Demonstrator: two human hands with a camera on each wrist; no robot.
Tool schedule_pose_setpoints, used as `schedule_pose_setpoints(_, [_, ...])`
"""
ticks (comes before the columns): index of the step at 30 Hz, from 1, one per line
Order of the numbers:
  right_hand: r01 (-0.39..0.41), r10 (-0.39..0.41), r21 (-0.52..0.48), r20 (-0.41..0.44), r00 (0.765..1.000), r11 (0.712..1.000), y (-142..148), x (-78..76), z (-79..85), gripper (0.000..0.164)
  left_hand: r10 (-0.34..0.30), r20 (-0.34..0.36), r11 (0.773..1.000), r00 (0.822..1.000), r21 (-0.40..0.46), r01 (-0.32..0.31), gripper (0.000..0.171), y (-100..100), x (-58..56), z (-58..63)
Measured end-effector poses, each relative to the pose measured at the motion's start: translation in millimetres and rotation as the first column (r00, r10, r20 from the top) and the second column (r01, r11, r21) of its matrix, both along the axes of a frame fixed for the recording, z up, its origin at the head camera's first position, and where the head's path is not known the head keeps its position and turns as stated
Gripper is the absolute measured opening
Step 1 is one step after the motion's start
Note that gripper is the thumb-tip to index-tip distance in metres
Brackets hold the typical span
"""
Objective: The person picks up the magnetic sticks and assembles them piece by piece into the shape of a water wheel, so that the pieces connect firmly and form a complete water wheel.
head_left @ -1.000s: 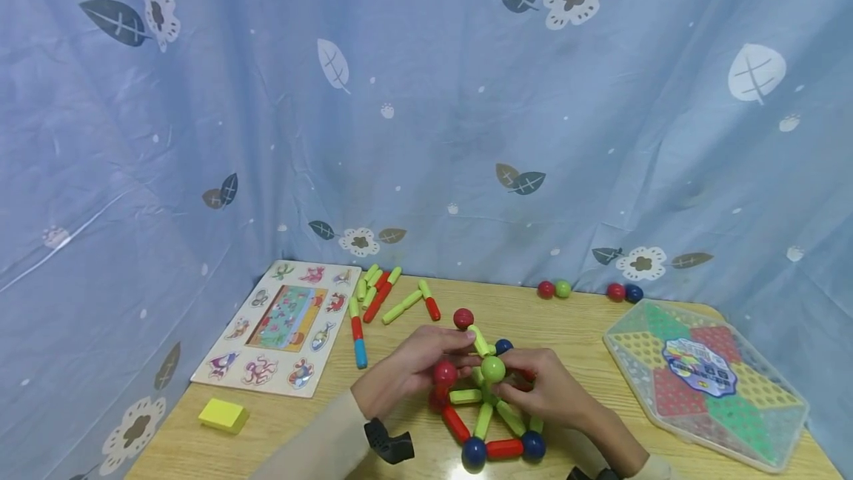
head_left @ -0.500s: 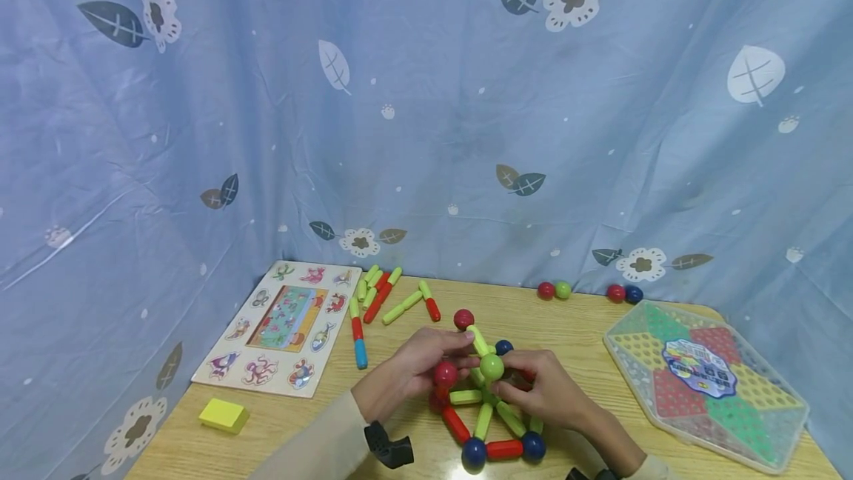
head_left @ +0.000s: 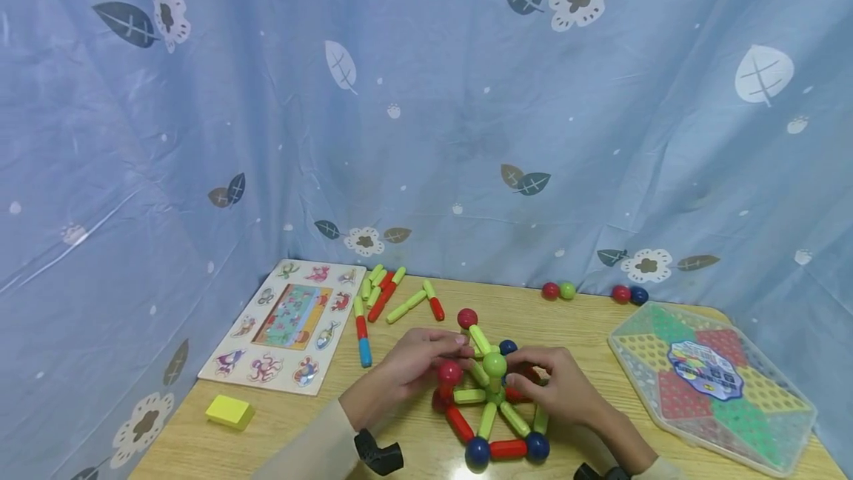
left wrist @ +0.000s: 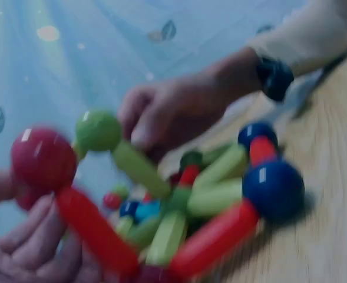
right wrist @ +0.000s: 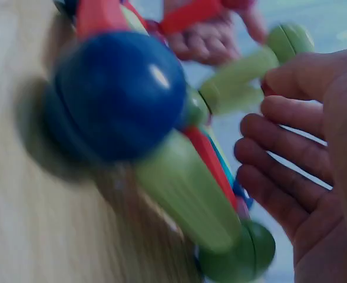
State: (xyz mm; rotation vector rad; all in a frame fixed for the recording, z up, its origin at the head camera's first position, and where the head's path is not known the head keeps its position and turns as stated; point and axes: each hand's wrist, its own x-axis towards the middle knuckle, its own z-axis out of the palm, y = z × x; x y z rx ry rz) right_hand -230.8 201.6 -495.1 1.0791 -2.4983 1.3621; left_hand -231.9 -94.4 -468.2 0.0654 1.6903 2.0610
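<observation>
A magnetic ball-and-stick structure stands on the table, with dark blue balls (head_left: 477,452), red sticks (head_left: 509,449) and light green sticks (head_left: 487,421) meeting at a low green hub. Above the hub sits a raised green ball (head_left: 494,365); a light green stick (head_left: 480,340) slants from near it to a red ball (head_left: 468,318). My left hand (head_left: 416,361) is beside the structure's left side, fingers loosely bent, behind another raised red ball (head_left: 449,372). At the right, my right hand (head_left: 556,384) has thumb and fingers apart, fingertips close beside the raised green ball.
Loose sticks (head_left: 386,295) lie at the back left by a sea-animal puzzle board (head_left: 266,328). A yellow block (head_left: 229,412) is at front left. Spare balls (head_left: 567,290) line the back edge, and a clear-lidded Chinese checkers box (head_left: 713,384) takes up the right.
My left fingers have come off the slanting light green stick and drawn slightly left. My right fingers have loosened beside the raised green ball. The head view has shifted slightly.
</observation>
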Motion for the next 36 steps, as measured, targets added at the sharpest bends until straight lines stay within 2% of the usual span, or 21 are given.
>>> schedule_pose_setpoints(3, [0.084, -0.081, -0.082, 0.04, 0.996, 0.993, 13, -5.2, -5.6, 0.018, -0.043, -0.065, 0.999, 0.997, 0.016, 0.044, 0.047, -20, 0.3, -6.6])
schedule_pose_setpoints(6, [0.15, -0.129, -0.193, 0.115, 0.985, 0.97, 24, -10.8, -15.0, 0.018, -0.127, -0.153, 0.989, 0.98, 0.049, 0.136, 0.051, -48, 1.4, -13.9])
schedule_pose_setpoints(9, [0.172, -0.126, -0.266, 0.181, 0.975, 0.948, 31, -15.5, -24.0, 0.02, -0.198, -0.278, 0.974, 0.94, 0.052, 0.22, 0.049, -81, 2.6, -20.6])
schedule_pose_setpoints(12, [0.162, -0.109, -0.266, 0.201, 0.973, 0.95, 33, -19.1, -29.6, 0.021, -0.214, -0.397, 0.969, 0.893, 0.031, 0.246, 0.043, -116, 3.8, -26.0])
schedule_pose_setpoints(14, [0.146, -0.097, -0.247, 0.202, 0.975, 0.958, 34, -20.9, -31.9, 0.02, -0.198, -0.471, 0.975, 0.86, -0.005, 0.222, 0.039, -138, 4.4, -28.5])
schedule_pose_setpoints(17, [0.135, -0.088, -0.227, 0.204, 0.975, 0.964, 33, -22.2, -32.9, 0.019, -0.163, -0.552, 0.986, 0.818, -0.106, 0.125, 0.034, -161, 4.8, -30.8])
schedule_pose_setpoints(20, [0.143, -0.094, -0.227, 0.215, 0.972, 0.963, 33, -21.7, -32.5, 0.018, -0.137, -0.588, 0.971, 0.797, -0.239, -0.009, 0.031, -171, 4.4, -33.1])
schedule_pose_setpoints(22, [0.143, -0.093, -0.227, 0.22, 0.971, 0.963, 32, -21.3, -32.2, 0.018, -0.128, -0.6, 0.942, 0.789, -0.322, -0.093, 0.031, -171, 4.5, -35.7])
schedule_pose_setpoints(25, [0.14, -0.087, -0.226, 0.23, 0.969, 0.964, 31, -20.7, -32.3, 0.019, -0.139, -0.644, 0.872, 0.752, -0.44, -0.216, 0.037, -166, 4.6, -41.0])
schedule_pose_setpoints(26, [0.141, -0.086, -0.227, 0.234, 0.968, 0.964, 31, -20.7, -32.5, 0.019, -0.151, -0.664, 0.845, 0.733, -0.472, -0.254, 0.04, -164, 4.5, -42.9])
schedule_pose_setpoints(29, [0.143, -0.088, -0.219, 0.24, 0.967, 0.965, 31, -20.6, -33.6, 0.019, -0.233, -0.722, 0.748, 0.652, -0.561, -0.355, 0.043, -158, 3.6, -47.8])
schedule_pose_setpoints(30, [0.143, -0.09, -0.217, 0.24, 0.967, 0.966, 31, -20.7, -34.1, 0.019, -0.264, -0.729, 0.722, 0.631, -0.584, -0.372, 0.042, -157, 3.3, -48.9])
schedule_pose_setpoints(32, [0.142, -0.09, -0.212, 0.236, 0.968, 0.967, 32, -21.0, -34.6, 0.018, -0.318, -0.732, 0.678, 0.602, -0.62, -0.396, 0.036, -155, 2.4, -49.8])
schedule_pose_setpoints(33, [0.139, -0.089, -0.21, 0.231, 0.969, 0.968, 32, -21.3, -34.9, 0.018, -0.342, -0.729, 0.659, 0.593, -0.636, -0.401, 0.032, -154, 1.8, -49.8])
schedule_pose_setpoints(34, [0.137, -0.088, -0.21, 0.228, 0.97, 0.968, 33, -21.7, -35.1, 0.018, -0.359, -0.722, 0.646, 0.592, -0.65, -0.401, 0.028, -154, 1.5, -49.4])
schedule_pose_setpoints(36, [0.136, -0.086, -0.212, 0.226, 0.97, 0.968, 33, -22.3, -35.1, 0.018, -0.376, -0.704, 0.633, 0.602, -0.67, -0.388, 0.021, -153, 0.3, -49.0])
